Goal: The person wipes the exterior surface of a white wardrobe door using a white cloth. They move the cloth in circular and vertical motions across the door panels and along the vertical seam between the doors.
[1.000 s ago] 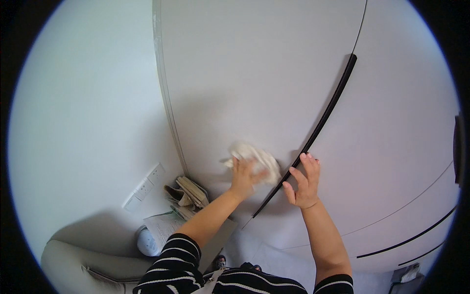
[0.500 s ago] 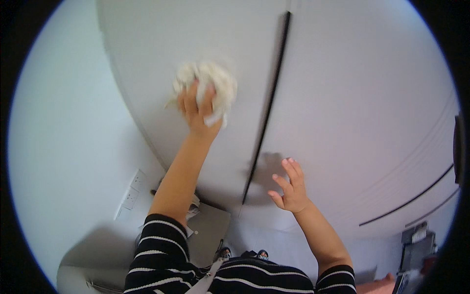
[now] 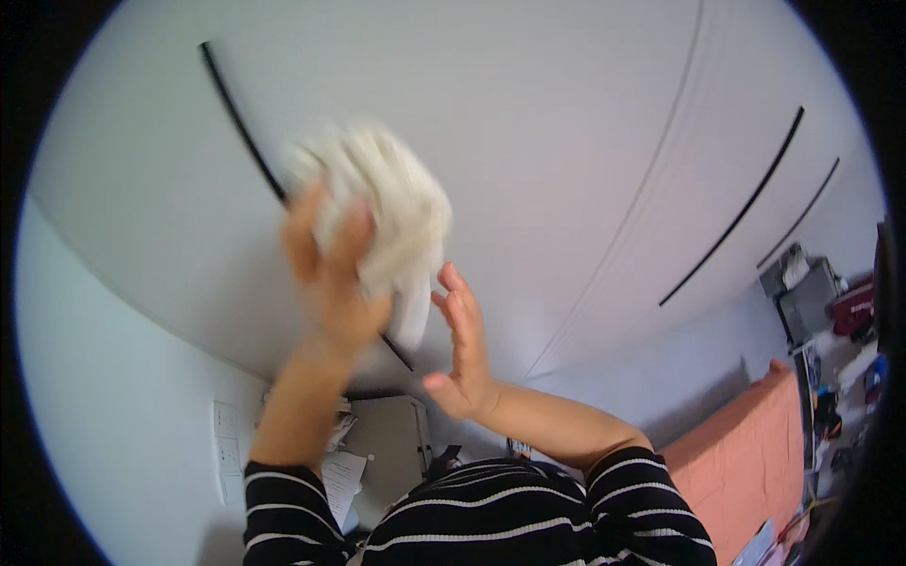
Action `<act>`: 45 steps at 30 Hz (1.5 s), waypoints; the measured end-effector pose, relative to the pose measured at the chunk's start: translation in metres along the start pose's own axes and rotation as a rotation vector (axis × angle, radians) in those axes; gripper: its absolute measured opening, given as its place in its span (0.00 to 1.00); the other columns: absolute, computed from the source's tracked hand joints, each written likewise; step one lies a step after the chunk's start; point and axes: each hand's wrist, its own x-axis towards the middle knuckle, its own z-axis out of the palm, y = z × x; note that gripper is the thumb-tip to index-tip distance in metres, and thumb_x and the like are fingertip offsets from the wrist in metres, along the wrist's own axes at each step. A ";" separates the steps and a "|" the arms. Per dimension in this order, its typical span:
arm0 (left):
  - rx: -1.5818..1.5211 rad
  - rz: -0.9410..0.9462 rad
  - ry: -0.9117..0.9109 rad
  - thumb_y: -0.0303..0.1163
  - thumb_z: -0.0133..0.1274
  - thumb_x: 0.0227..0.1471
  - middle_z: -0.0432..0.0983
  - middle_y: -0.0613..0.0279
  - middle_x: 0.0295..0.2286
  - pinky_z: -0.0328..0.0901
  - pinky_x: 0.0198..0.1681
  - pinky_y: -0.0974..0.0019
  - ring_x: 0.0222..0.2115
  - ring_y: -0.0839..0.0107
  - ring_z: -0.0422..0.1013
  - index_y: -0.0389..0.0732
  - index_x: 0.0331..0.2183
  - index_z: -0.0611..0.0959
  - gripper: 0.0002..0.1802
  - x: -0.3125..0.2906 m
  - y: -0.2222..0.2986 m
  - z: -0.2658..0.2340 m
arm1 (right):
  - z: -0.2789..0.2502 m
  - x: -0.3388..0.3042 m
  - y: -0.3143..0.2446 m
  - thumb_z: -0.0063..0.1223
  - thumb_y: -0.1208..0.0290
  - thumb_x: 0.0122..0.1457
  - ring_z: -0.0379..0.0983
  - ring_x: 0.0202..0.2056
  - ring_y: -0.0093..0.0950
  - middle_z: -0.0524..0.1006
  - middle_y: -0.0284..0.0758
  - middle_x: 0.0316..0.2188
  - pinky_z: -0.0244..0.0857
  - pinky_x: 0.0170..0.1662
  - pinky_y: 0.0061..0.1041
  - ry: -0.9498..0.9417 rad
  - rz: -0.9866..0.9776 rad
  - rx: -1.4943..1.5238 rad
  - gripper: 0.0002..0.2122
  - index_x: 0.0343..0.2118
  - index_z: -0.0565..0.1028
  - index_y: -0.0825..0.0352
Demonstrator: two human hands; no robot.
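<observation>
1. Brought close together since half a second ago: the person's right hand point(image 3: 464, 358) has come nearer the cream-white cloth point(image 3: 401, 198), while the view has swung so that the long black handle point(image 3: 236, 113) sits farther left
2. Blurred by motion, the left hand point(image 3: 340, 283) is clamped on the bunched cloth, its fingers spread over the near side and a loose fold hanging down toward the right hand
3. Fingers raised and thumb apart, the right hand stands open just beside that fold; whether fingertips and fabric touch cannot be told
4. Held up before a pale door panel point(image 3: 528, 141), the cloth hides the middle of the black handle; whether it presses on the panel cannot be told
5. Farther right, two more dark handles, one longer point(image 3: 741, 226) and one shorter point(image 3: 802, 212), slant across the pale front
6. Below, a black top with white stripes point(image 3: 481, 519) covers the wearer, with white sockets point(image 3: 226, 443) and a printed sheet point(image 3: 342, 481) at left and a salmon-coloured cover point(image 3: 727, 453) at right
</observation>
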 end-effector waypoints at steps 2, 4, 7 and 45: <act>0.303 0.207 0.054 0.37 0.58 0.49 0.68 0.50 0.54 0.57 0.53 0.42 0.52 0.45 0.64 0.51 0.53 0.77 0.27 0.058 -0.019 0.023 | -0.029 -0.012 0.007 0.51 0.55 0.61 0.49 0.65 0.49 0.50 0.52 0.65 0.44 0.65 0.45 -0.013 0.035 -0.193 0.34 0.65 0.53 0.67; 0.411 0.238 -0.010 0.37 0.57 0.49 0.68 0.54 0.54 0.55 0.52 0.39 0.51 0.46 0.64 0.56 0.54 0.77 0.28 0.062 -0.013 0.051 | -0.062 -0.038 0.009 0.52 0.57 0.61 0.51 0.64 0.49 0.52 0.52 0.65 0.45 0.64 0.44 -0.037 0.169 -0.294 0.33 0.64 0.54 0.68; 0.304 0.365 -0.280 0.40 0.55 0.48 0.65 0.57 0.57 0.53 0.51 0.29 0.54 0.43 0.61 0.63 0.54 0.76 0.29 -0.009 -0.006 0.077 | -0.085 -0.096 0.015 0.52 0.61 0.61 0.52 0.63 0.49 0.54 0.52 0.63 0.47 0.64 0.43 -0.014 0.423 -0.438 0.31 0.63 0.56 0.69; -0.104 1.387 -1.695 0.35 0.45 0.55 0.59 0.50 0.60 0.44 0.66 0.51 0.62 0.55 0.54 0.37 0.59 0.68 0.30 -0.359 0.159 0.260 | -0.317 -0.335 -0.040 0.46 0.56 0.65 0.70 0.50 0.45 0.63 0.51 0.57 0.66 0.51 0.36 0.324 1.431 -0.692 0.24 0.58 0.63 0.68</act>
